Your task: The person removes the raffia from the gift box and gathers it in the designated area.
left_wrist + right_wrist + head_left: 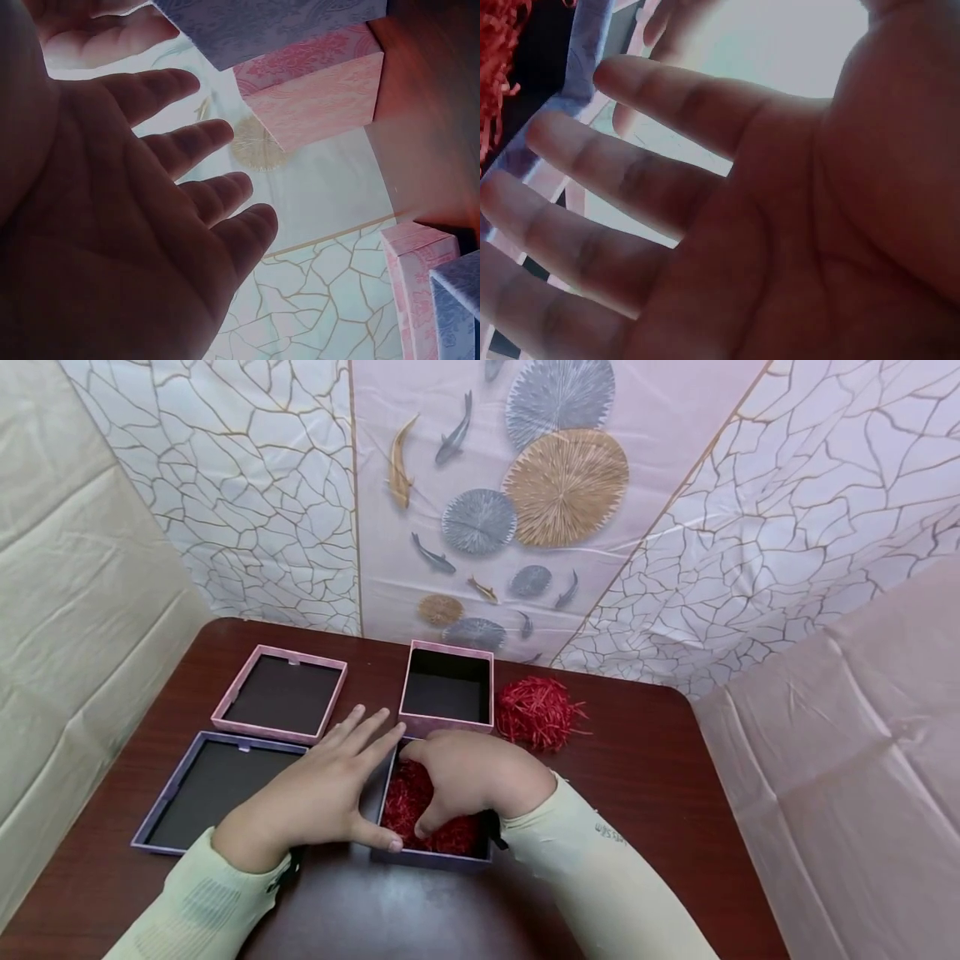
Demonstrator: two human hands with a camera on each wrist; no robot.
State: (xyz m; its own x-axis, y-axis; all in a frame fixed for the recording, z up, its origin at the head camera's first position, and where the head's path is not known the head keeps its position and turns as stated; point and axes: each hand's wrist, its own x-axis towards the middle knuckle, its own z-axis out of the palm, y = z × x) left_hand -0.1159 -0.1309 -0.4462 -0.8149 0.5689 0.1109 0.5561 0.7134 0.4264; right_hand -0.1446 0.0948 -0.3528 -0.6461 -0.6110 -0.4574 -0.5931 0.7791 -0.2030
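A purple-blue box holds red shredded paper and stands near the middle of the table. My left hand spreads beside its left wall, thumb tip close to the near left corner and nothing in the palm. Over the box's far side reaches my right hand, its thumb above the red shreds. In the right wrist view the right hand's fingers are extended and apart, level with the purple-blue rim, and the palm is bare. From the left wrist, the box's outer wall shows above the fingers.
Behind the filled box stands a pink box with a black inside. A pile of red shredded paper lies to its right. At the left are a pink lid and a purple lid, partly behind my left hand. Patterned cloth walls surround the table.
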